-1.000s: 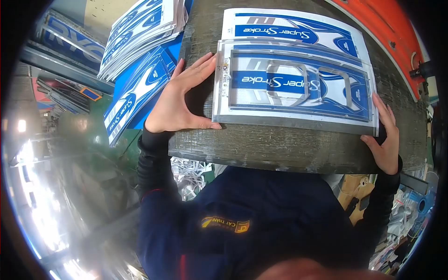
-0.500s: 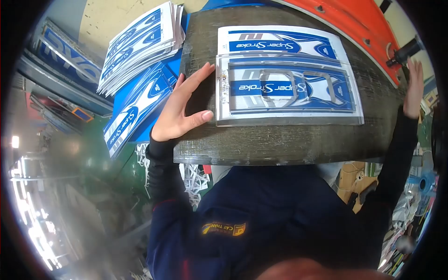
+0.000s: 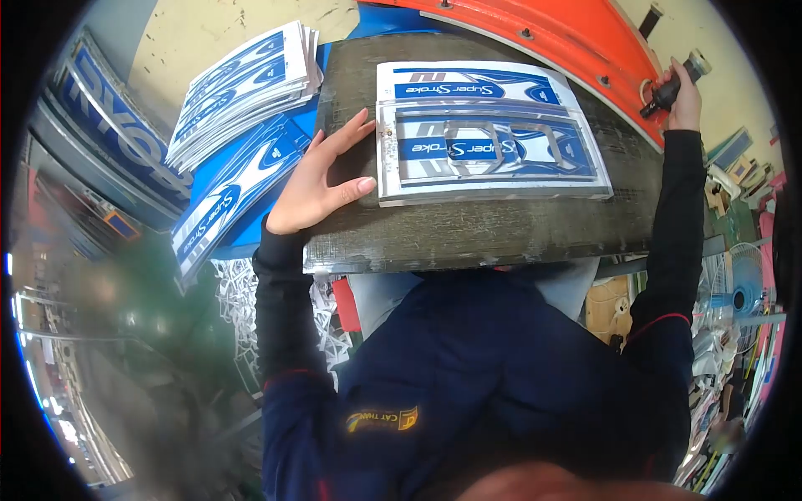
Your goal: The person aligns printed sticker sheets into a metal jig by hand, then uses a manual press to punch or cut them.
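Note:
My left hand (image 3: 316, 185) is open, its fingers spread at the left edge of a clear plastic cutting die (image 3: 493, 197). The die is a flat frame with inner outlines, resting on a white sheet printed in blue with "Super Stroke" (image 3: 468, 77). Sheet and die lie on a dark, scratched board (image 3: 451, 238). At the right, my right hand (image 3: 687, 102) is closed around a black handle (image 3: 662, 97) beside the edge of an orange machine arm (image 3: 576, 43).
A thick stack of printed sheets (image 3: 242, 88) stands left of the board on a blue surface (image 3: 388, 23). Cut printed pieces (image 3: 230, 204) lie in front of it. Paper scraps (image 3: 238, 305) are below. A blue fan (image 3: 742, 294) stands at the right.
My right hand, open beside the black handle before, has closed around it. My left hand stays spread by the die. The whole view has shifted slightly.

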A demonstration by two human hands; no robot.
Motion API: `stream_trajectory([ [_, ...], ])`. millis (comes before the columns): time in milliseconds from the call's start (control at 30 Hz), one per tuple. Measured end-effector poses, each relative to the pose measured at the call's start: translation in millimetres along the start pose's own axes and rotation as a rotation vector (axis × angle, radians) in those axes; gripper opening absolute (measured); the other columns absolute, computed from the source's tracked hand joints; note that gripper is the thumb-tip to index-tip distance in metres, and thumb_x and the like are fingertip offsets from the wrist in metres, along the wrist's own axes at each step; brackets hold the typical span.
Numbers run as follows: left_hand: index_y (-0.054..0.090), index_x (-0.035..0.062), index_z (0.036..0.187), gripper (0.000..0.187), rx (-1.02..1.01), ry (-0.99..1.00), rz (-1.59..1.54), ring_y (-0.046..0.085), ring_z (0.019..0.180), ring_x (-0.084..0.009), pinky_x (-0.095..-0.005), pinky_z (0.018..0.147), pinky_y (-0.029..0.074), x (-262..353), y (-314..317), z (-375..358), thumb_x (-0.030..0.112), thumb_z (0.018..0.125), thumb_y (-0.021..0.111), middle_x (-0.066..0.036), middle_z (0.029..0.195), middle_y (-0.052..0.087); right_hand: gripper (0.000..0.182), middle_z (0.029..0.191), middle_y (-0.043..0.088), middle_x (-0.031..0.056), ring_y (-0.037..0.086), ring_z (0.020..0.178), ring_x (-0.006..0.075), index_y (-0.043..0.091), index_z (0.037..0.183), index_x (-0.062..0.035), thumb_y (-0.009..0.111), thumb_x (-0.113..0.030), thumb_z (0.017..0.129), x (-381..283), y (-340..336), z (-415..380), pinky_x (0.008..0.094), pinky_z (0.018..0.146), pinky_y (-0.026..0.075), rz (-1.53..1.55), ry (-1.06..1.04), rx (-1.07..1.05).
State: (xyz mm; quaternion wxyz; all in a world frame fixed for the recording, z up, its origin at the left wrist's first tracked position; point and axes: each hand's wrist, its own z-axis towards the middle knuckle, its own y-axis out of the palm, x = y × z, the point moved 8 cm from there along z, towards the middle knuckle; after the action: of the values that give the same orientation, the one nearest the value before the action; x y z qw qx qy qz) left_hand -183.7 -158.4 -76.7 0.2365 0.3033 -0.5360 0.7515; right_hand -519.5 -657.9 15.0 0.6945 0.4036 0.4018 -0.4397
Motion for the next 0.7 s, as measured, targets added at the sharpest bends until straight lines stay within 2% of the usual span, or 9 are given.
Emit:
stream_trajectory([
  [133,0.023,0.0108,0.157,0.099,0.036,0.009,-0.038,0.033,0.146,-0.0302,-0.0579,0.119,0.002,-2,-2,0,0.058,0.083,0.068,-0.012,0.149,0.048,0.019,0.071,0.057,0.004,0.059,0.064,0.0168,0.06,0.083,-0.0044,0.067,-0.02,0.092,-15,22,-44,0.0309,0.061,0.049,0.021,-0.037,-0.067],
  [200,0.021,0.007,0.157,0.099,0.03,-0.001,-0.13,0.031,0.146,-0.0315,-0.0449,0.12,0.012,-6,0,0,0.062,0.086,0.063,-0.02,0.153,0.041,0.021,0.071,0.056,0.0052,0.059,0.063,0.0182,0.059,0.082,-0.0041,0.063,-0.021,0.095,-26,43,-76,0.032,0.06,0.049,0.058,-0.03,-0.174],
  [333,0.021,0.0066,0.157,0.095,0.033,-0.078,-0.335,0.03,0.147,-0.0321,-0.0412,0.119,0.017,-5,-9,8,0.059,0.089,0.061,-0.022,0.153,0.04,0.024,0.079,0.056,0.0055,0.059,0.077,0.0178,0.058,0.096,-0.0018,0.055,-0.025,0.099,-43,76,-134,0.0326,0.069,0.05,0.129,-0.043,-0.286],
  [367,0.022,0.0068,0.157,0.093,0.041,-0.074,-0.304,0.03,0.147,-0.032,-0.0421,0.119,0.017,5,-15,11,0.059,0.09,0.06,-0.022,0.153,0.04,0.025,0.086,0.056,0.0056,0.058,0.085,0.0167,0.056,0.105,-0.0015,0.052,-0.025,0.1,-43,80,-144,0.0326,0.078,0.049,0.119,-0.024,-0.364],
  [500,0.024,0.0071,0.156,0.088,0.039,0.039,-0.2,0.031,0.146,-0.0329,-0.045,0.12,0.017,48,-30,28,0.057,0.092,0.058,-0.02,0.152,0.042,0.031,0.1,0.061,0.0103,0.059,0.097,0.0193,0.054,0.116,0.0014,0.051,-0.025,0.099,-70,118,-203,0.0348,0.089,0.047,0.075,-0.066,-0.469],
  [567,0.026,0.0069,0.156,0.088,0.032,0.106,-0.143,0.031,0.146,-0.0333,-0.0461,0.12,0.017,79,-33,38,0.056,0.091,0.059,-0.02,0.151,0.044,0.048,0.122,0.061,0.0194,0.058,0.115,0.024,0.047,0.132,0.0063,0.051,-0.025,0.096,-84,141,-231,0.0369,0.102,0.041,-0.079,-0.062,-0.568],
  [600,0.027,0.0068,0.156,0.089,0.051,0.176,-0.112,0.033,0.145,-0.0341,-0.0474,0.12,0.018,100,-35,42,0.054,0.089,0.062,-0.02,0.149,0.046,0.048,0.122,0.061,0.0194,0.058,0.115,0.024,0.047,0.132,0.0063,0.051,-0.025,0.096,-86,143,-235,0.0369,0.102,0.041,-0.075,-0.06,-0.57],
  [667,0.028,0.0067,0.155,0.09,0.065,0.243,-0.08,0.035,0.144,-0.0348,-0.0486,0.12,0.019,126,-33,50,0.052,0.087,0.065,-0.02,0.146,0.049,0.064,0.136,0.054,0.026,0.052,0.129,0.0281,0.037,0.143,0.0098,0.052,-0.026,0.092,-93,157,-250,0.0377,0.11,0.035,-0.03,-0.149,-0.795],
  [700,0.036,0.0057,0.151,0.084,0.099,0.359,-0.076,0.041,0.14,-0.0344,-0.0492,0.118,0.023,141,-33,52,0.045,0.085,0.07,-0.019,0.144,0.052,0.066,0.14,0.052,0.0252,0.05,0.132,0.0288,0.037,0.145,0.0084,0.051,-0.026,0.091,-93,157,-252,0.0373,0.114,0.033,-0.093,-0.113,-0.826],
])
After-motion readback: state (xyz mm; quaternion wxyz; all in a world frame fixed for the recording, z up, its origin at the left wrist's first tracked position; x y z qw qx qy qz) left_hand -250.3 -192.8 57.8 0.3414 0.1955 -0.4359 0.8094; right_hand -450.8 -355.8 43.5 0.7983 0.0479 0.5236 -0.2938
